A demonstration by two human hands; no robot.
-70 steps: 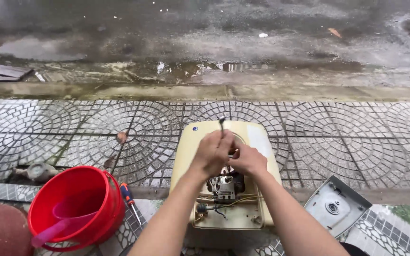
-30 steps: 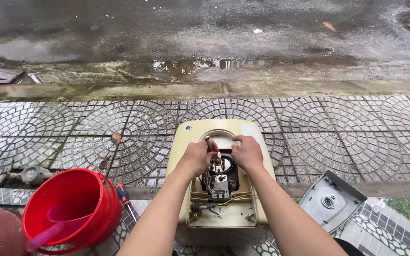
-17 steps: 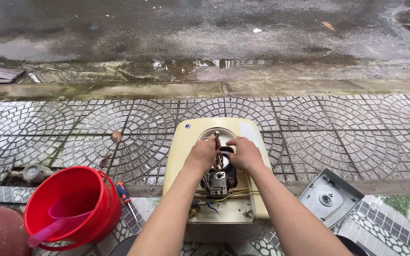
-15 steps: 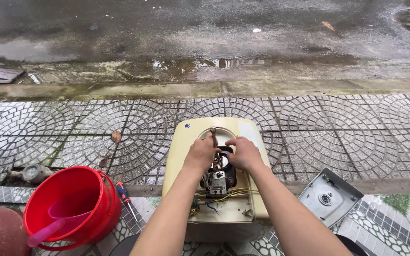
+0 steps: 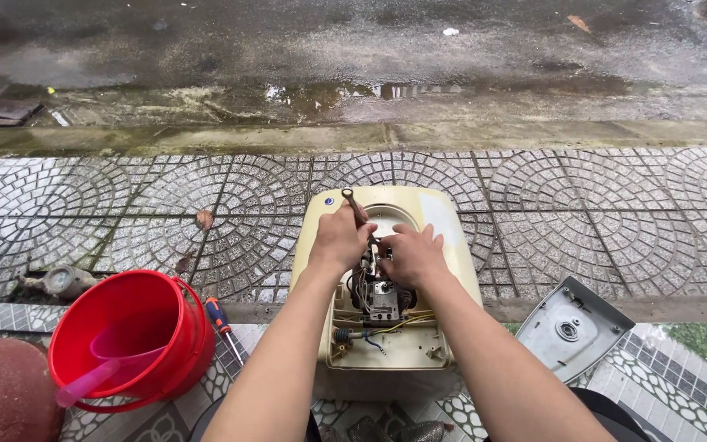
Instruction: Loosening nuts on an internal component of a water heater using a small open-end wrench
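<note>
At frame centre, the left hand (image 5: 339,237) grips a wrench (image 5: 355,206) while the right hand (image 5: 409,255) rests half-curled on the cream appliance casing's (image 5: 452,245) wiring.

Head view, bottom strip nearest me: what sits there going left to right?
Brown rounded object → red bucket with a pink ladle inside → screwdriver → cream appliance housing under both hands → grey cover plate.

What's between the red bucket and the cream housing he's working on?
Head view: a screwdriver with an orange and blue handle lies on the tiles between the red bucket and the cream housing, close to the bucket's side.
</note>
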